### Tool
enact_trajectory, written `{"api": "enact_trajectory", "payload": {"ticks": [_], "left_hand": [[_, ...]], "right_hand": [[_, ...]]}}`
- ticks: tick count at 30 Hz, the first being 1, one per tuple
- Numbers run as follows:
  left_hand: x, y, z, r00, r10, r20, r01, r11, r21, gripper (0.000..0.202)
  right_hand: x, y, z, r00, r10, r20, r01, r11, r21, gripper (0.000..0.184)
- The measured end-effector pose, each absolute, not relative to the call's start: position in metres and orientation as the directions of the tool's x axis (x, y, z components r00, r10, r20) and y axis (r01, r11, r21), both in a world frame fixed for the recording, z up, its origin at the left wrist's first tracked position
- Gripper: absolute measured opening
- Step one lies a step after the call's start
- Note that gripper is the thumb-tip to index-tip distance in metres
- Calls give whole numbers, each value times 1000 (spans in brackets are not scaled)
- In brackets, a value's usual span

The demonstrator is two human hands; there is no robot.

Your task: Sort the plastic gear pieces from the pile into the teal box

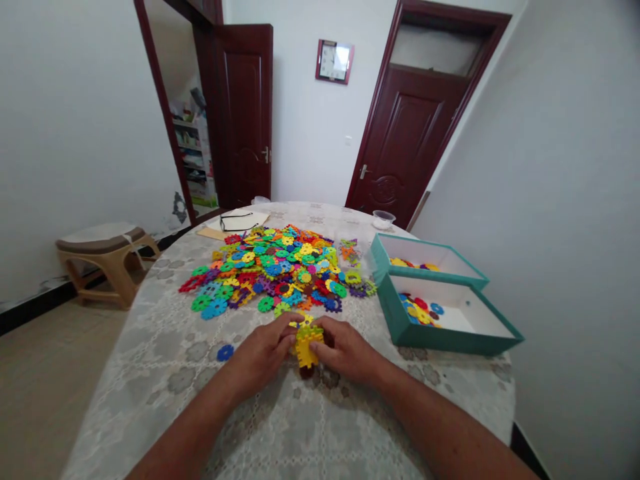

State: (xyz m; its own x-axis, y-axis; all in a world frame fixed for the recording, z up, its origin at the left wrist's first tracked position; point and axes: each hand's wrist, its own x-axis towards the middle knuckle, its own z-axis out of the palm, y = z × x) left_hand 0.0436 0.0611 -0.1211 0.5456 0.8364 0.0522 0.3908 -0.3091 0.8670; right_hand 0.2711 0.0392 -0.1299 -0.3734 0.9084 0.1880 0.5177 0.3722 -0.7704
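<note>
Between my two hands is a small assembly of interlocking plastic pieces [309, 348], mostly yellow with a lime-green edge on top and a dark brown round piece at its base. My left hand [270, 343] closes on its left side, thumb and fingers pinching near a yellow notched part. My right hand [345, 347] grips the right side, thumb pressed on the yellow face. Some fingertips are hidden behind the assembly. A blue notched disc [225, 353] lies on the cloth to the left of my left hand. Just beyond both hands spreads a big pile of colourful notched pieces [280, 267].
Two teal boxes [450, 340] with white insides stand at the right, holding some loose pieces. Eyeglasses [240, 222] rest on papers at the far left of the table [165, 373]. A clear bowl [383, 219] sits at the back right. A stool [105, 260] stands left of the table.
</note>
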Motion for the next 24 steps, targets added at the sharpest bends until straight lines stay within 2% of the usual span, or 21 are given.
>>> {"api": "enact_trajectory", "payload": {"ticks": [3, 6, 9, 12, 14, 17, 20, 22, 24], "left_hand": [[39, 65, -120, 488, 866, 112, 526, -395, 753, 28], [31, 73, -126, 367, 910, 196, 663, -403, 632, 27], [24, 79, -133, 283, 936, 209, 767, -352, 537, 32], [22, 79, -138, 278, 943, 184, 795, -333, 507, 35], [23, 78, -137, 302, 939, 165, 790, -343, 508, 35], [28, 74, -134, 348, 928, 131, 765, -362, 534, 33], [32, 70, -129, 439, 893, 94, 719, -412, 560, 31], [34, 66, -125, 508, 859, 62, 680, -444, 584, 31], [39, 62, -122, 575, 818, 31, 640, -474, 605, 32]], "right_hand": [[286, 35, -102, -405, 897, 180, 630, 416, -655, 5], [321, 40, -71, -267, 931, 250, 755, 363, -546, 11], [371, 63, -46, -29, 919, 394, 911, 187, -368, 25], [423, 98, -35, 135, 850, 510, 982, -46, -184, 30], [450, 119, -34, 195, 850, 489, 981, -171, -94, 34], [473, 138, -38, 251, 853, 458, 964, -264, -38, 42], [470, 134, -43, 200, 819, 537, 976, -213, -39, 44], [453, 120, -46, 111, 810, 576, 994, -98, -54, 40], [427, 102, -53, 9, 841, 541, 992, 61, -112, 32]]}}
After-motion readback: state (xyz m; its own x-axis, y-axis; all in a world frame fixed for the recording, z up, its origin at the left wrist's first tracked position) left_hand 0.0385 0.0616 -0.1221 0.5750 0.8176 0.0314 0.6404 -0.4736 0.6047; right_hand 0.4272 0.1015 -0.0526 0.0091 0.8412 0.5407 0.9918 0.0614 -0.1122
